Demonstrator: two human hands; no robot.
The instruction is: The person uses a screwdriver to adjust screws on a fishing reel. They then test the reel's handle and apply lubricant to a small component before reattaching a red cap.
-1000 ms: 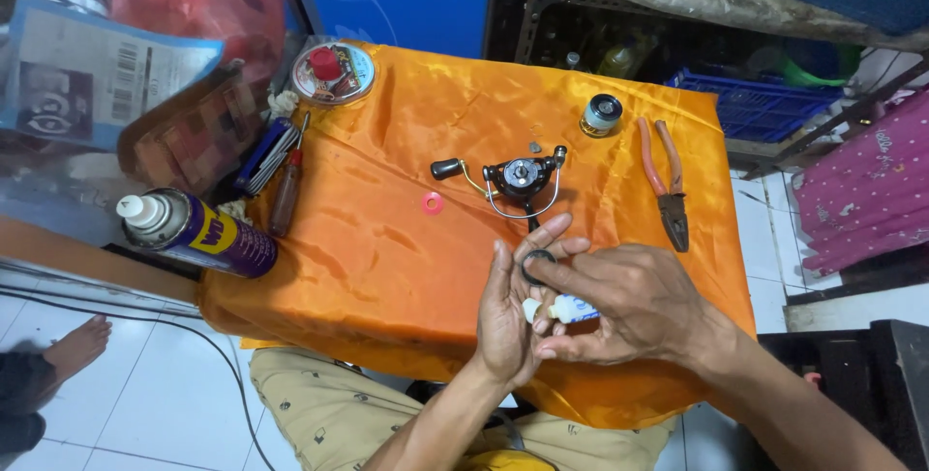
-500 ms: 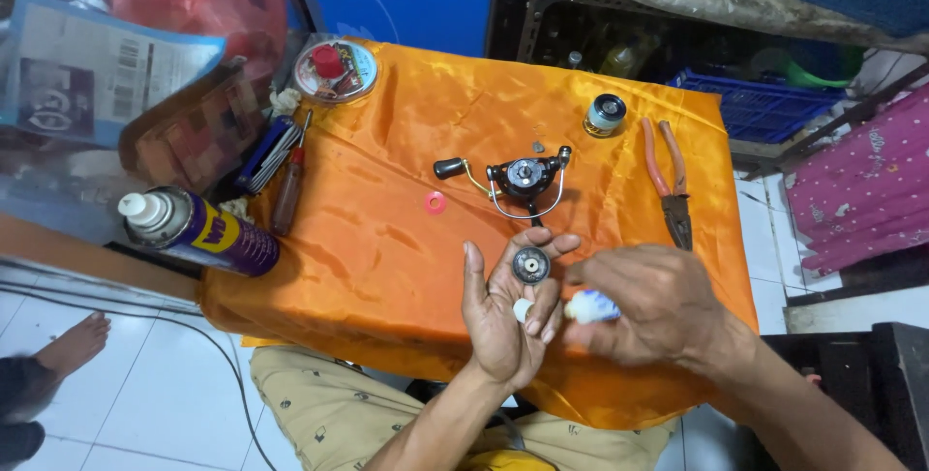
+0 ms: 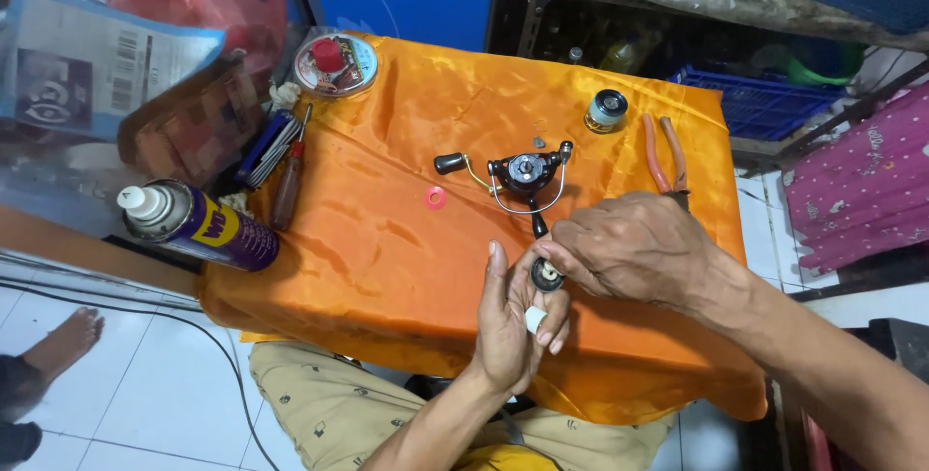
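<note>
- Lying at the far left edge of the desk (image 3: 319, 268), which is draped in an orange cloth, is a spray can (image 3: 198, 227) with a white nozzle; beside it are lying a brown-handled screwdriver (image 3: 287, 188) and a folded multi-tool (image 3: 266, 147).
- A round tin (image 3: 336, 64) with a red knob is sitting at the back left corner, and a small pink ring (image 3: 434, 198) is lying alone on the cloth, well apart from the hands.
- The left hand (image 3: 508, 321) is turned palm up over the front of the desk, its fingers loosely curled; it is cradling a small dark round part (image 3: 546, 275) and a white scrap (perhaps paper or cloth) near the palm.
- The step in hand looks like working on that round part, taken off the fishing reel (image 3: 523, 176) just behind it; the reel is resting on the cloth with its handle pointing left.
- The right hand (image 3: 634, 248) is reaching across from the right, its fingers pinching or pressing the round part against the left hand (the fingertips are partly hidden, so the exact grip is hard to tell).
- The next move seems to call for a steady left palm and fine fingertip control, since the part is small and could roll off.
- A small spool (image 3: 607, 110) and red-handled pliers (image 3: 665, 153) are lying to the right, near the right wrist but not blocking it.
</note>
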